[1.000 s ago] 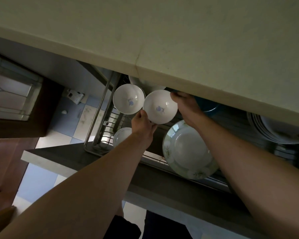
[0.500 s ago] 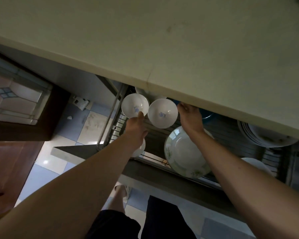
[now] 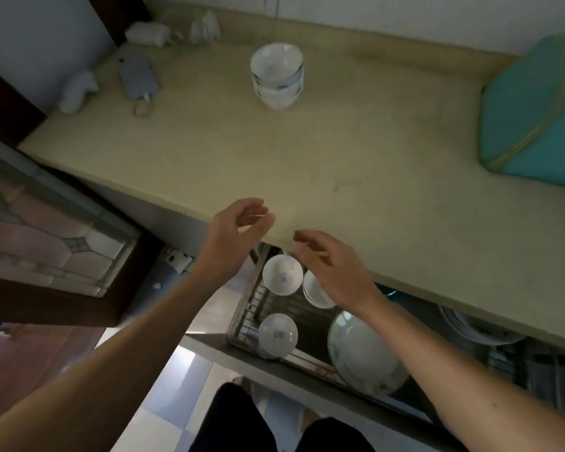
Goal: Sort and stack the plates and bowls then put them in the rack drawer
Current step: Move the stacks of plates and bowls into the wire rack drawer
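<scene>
Both hands are hanging empty above the front edge of the tabletop (image 3: 307, 164), over the pulled-out rack drawer (image 3: 251, 308). The left hand (image 3: 233, 228) is holding nothing, its fingers loosely curled with thumb and fingertips apart; the right hand (image 3: 331, 265) is likewise relaxed and empty, fingers bent slightly downward.

The stack of bowls (image 3: 277, 76) is standing upright near the back of the tabletop, well apart from both hands and lying straight ahead of them, a little closer to the left hand's line than the right's. Its axis is vertical, rims facing up, so a reach forward and a grip from both sides looks like the natural next move. The left hand is sitting slightly farther forward, so it is probably the nearer one, though the wide-angle view is making that hard to judge.

Below, the drawer is already holding three small bowls: one (image 3: 282, 274) at the back left, another (image 3: 317, 290) just beside it and partly hidden under the right hand, and a third (image 3: 277, 334) nearer the front. A large plate (image 3: 362, 353) is leaning on edge to their right, and more plates (image 3: 470, 327) are showing under the tabletop overhang farther right.
</scene>
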{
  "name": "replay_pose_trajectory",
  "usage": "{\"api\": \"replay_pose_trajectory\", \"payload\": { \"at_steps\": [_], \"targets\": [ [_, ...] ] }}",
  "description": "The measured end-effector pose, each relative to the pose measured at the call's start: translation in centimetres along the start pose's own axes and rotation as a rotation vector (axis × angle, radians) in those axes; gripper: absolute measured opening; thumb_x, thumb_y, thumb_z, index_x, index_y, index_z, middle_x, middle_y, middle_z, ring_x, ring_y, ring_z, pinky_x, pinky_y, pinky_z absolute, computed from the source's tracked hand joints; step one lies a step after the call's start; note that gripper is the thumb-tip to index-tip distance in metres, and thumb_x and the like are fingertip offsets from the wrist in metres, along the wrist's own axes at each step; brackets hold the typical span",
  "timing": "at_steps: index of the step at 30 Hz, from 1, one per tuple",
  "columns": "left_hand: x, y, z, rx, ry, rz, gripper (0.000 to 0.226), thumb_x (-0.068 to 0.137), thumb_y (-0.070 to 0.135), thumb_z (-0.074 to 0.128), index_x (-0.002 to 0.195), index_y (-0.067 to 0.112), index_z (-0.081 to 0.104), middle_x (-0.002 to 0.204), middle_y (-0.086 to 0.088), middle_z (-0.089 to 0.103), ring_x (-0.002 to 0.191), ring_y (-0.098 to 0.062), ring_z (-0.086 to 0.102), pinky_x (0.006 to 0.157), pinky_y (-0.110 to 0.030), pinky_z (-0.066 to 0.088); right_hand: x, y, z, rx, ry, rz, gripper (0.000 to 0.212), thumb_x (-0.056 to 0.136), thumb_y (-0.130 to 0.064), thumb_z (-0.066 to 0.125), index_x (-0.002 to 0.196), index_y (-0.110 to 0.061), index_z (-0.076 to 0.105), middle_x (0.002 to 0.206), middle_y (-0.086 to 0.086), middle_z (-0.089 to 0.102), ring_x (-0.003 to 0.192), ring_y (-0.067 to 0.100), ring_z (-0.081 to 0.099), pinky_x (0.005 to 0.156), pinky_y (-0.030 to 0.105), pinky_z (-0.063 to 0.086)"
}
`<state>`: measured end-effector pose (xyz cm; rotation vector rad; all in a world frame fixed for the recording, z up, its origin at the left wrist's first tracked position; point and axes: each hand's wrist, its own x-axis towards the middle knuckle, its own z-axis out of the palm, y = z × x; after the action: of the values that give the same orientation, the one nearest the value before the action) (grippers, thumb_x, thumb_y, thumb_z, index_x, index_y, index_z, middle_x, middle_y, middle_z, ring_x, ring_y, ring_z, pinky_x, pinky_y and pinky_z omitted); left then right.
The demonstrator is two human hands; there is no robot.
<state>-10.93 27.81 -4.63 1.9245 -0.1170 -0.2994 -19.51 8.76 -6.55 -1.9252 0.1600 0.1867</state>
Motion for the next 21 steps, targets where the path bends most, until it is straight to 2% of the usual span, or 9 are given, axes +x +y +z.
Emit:
{"api": "replay_pose_trajectory", "payload": {
  "at_steps": [3, 8, 11, 13, 15, 18, 21],
  "targets": [
    [4.8, 3.0, -2.6, 0.007, 0.045, 0.121, 0.052, 0.078, 0.051, 0.073, 0.121, 0.023, 0.064, 0.110, 0.007, 0.074, 0.100, -0.009, 0.072, 0.090, -0.045, 0.060, 4.0, -4.3, -1.5, 0.008, 0.109, -0.081, 0.045, 0.101, -0.042, 0.058, 0.142, -0.023, 0.057, 0.132, -0.013, 0.063, 0.114, -0.006, 0.058, 0.091, 0.007, 0.044],
    [14.0, 6.1, -5.0, -0.037, 0.103, 0.202, 0.047, 0.086, 0.037, 0.075, 0.124, 0.013, 0.064, 0.112, 0.001, 0.070, 0.092, -0.008, 0.072, 0.086, -0.048, 0.061, 12.6, -9.0, -3.0, 0.004, 0.349, -0.087, 0.051, 0.100, -0.046, 0.058, 0.145, -0.022, 0.054, 0.136, -0.009, 0.061, 0.117, 0.005, 0.060, 0.086, 0.006, 0.043],
    [19.5, 6.4, -5.6, -0.010, 0.090, 0.191, 0.052, 0.091, 0.035, 0.074, 0.133, 0.010, 0.059, 0.120, 0.000, 0.064, 0.091, -0.010, 0.070, 0.089, -0.047, 0.060, 18.0, -10.0, -3.3, -0.004, 0.465, -0.035, 0.056, 0.100, -0.050, 0.056, 0.147, -0.021, 0.051, 0.140, -0.004, 0.059, 0.115, 0.012, 0.061, 0.095, 0.024, 0.047],
    [23.1, 6.3, -5.8, 0.044, 0.061, 0.172, 0.062, 0.091, 0.041, 0.073, 0.140, 0.009, 0.053, 0.130, -0.001, 0.057, 0.100, -0.017, 0.068, 0.094, -0.048, 0.057, 21.5, -10.2, -3.6, 0.003, 0.509, 0.007, 0.061, 0.099, -0.054, 0.055, 0.150, -0.021, 0.047, 0.146, -0.002, 0.054, 0.115, 0.013, 0.059, 0.095, 0.028, 0.045],
    [26.4, 6.1, -5.7, 0.089, 0.018, 0.143, 0.071, 0.091, 0.048, 0.071, 0.146, 0.010, 0.045, 0.141, -0.004, 0.051, 0.111, -0.023, 0.064, 0.099, -0.049, 0.054, 24.6, -10.1, -3.9, 0.038, 0.544, 0.054, 0.067, 0.098, -0.058, 0.054, 0.153, -0.023, 0.041, 0.154, 0.000, 0.047, 0.124, 0.015, 0.055, 0.101, 0.031, 0.043],
    [30.4, 5.6, -5.3, 0.096, -0.043, 0.076, 0.085, 0.089, 0.059, 0.066, 0.154, 0.014, 0.034, 0.153, -0.008, 0.041, 0.128, -0.025, 0.053, 0.106, -0.050, 0.049, 28.3, -9.8, -4.2, 0.190, 0.561, 0.136, 0.074, 0.097, -0.059, 0.055, 0.157, -0.023, 0.034, 0.161, 0.005, 0.037, 0.142, 0.022, 0.044, 0.115, 0.047, 0.041],
    [33.2, 5.1, -4.4, 0.021, -0.139, 0.022, 0.086, 0.088, 0.061, 0.067, 0.156, 0.025, 0.029, 0.158, -0.005, 0.036, 0.140, -0.026, 0.044, 0.110, -0.051, 0.045, 30.9, -9.6, -4.3, 0.297, 0.527, 0.176, 0.079, 0.097, -0.057, 0.056, 0.161, -0.022, 0.026, 0.166, 0.006, 0.029, 0.148, 0.023, 0.036, 0.117, 0.052, 0.038]
  ]
}}
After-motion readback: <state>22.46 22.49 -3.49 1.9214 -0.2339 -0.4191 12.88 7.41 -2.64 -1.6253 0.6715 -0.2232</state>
